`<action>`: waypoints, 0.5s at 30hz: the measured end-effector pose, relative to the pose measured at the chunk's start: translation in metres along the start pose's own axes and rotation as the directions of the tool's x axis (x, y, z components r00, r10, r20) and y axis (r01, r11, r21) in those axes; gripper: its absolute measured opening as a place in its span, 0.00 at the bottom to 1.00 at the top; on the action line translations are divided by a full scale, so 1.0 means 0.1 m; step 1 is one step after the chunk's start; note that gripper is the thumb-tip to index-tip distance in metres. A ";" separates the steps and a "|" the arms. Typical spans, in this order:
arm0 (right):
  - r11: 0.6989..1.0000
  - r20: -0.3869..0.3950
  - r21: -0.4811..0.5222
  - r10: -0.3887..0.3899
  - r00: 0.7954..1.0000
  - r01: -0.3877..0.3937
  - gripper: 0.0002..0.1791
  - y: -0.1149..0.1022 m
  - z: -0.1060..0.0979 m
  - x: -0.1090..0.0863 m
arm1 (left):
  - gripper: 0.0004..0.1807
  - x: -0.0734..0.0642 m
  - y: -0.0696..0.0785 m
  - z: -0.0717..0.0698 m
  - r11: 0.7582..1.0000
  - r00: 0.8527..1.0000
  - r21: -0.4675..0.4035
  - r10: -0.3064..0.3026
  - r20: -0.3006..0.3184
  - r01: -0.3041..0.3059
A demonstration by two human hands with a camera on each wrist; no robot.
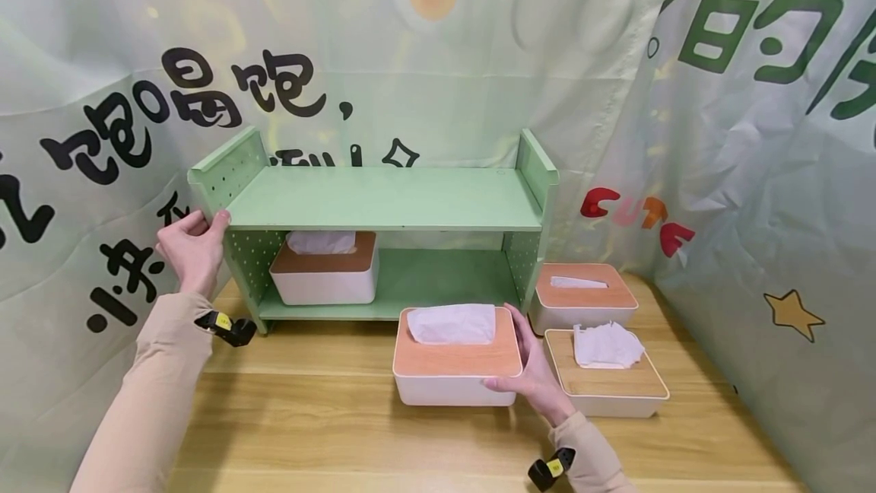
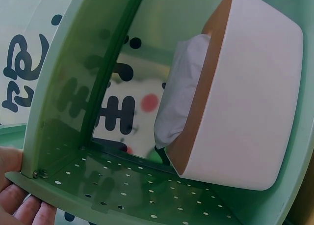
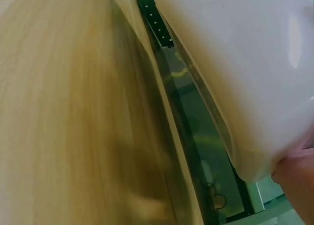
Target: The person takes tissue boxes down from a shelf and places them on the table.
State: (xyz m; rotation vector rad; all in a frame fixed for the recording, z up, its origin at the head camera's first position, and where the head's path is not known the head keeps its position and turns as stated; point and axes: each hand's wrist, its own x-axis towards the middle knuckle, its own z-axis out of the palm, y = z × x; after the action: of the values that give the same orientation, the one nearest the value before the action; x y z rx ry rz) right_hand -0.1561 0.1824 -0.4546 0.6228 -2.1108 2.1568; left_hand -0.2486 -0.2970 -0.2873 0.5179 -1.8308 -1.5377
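Note:
My left hand point(image 1: 194, 251) grips the left side panel of a green two-tier shelf point(image 1: 383, 200); in the left wrist view its fingers point(image 2: 27, 210) curl round the panel's edge. At the table's middle, my right hand point(image 1: 539, 380) holds a white tissue box point(image 1: 455, 391) by its right side, thumb in front. This box has a wooden-look lid with a white tissue sticking out. The right wrist view shows its white base point(image 3: 245, 63) raised off the wood. Another tissue box point(image 1: 327, 289) stands at the left of the shelf's lower tier.
Right of the shelf stand two more tissue boxes: a rear one point(image 1: 585, 314) with a flat slot and a front one point(image 1: 612, 406) with a crumpled tissue. All this is on a wooden table point(image 1: 328, 432). Printed curtains point(image 1: 438, 74) hang behind and at both sides.

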 end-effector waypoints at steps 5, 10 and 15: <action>1.000 -0.009 -0.022 0.013 1.000 -0.014 0.67 0.02 -0.01 -0.02 | 0.20 0.00 0.01 0.00 1.000 1.000 -0.001 -0.008 0.001 0.008; 1.000 0.007 -0.025 0.007 1.000 -0.007 0.67 0.05 -0.01 -0.03 | 0.21 -0.01 0.01 -0.01 1.000 1.000 0.003 -0.013 -0.001 0.013; 1.000 0.029 -0.024 -0.011 1.000 0.011 0.67 0.08 -0.02 -0.04 | 0.20 -0.01 0.01 0.00 1.000 1.000 0.004 -0.003 0.000 0.003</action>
State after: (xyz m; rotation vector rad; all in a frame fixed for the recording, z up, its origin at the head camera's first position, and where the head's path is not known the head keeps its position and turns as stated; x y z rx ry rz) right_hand -0.1556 0.1844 -0.4632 0.6658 -2.1394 2.1256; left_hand -0.2478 -0.2964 -0.2867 0.5227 -1.8339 -1.5359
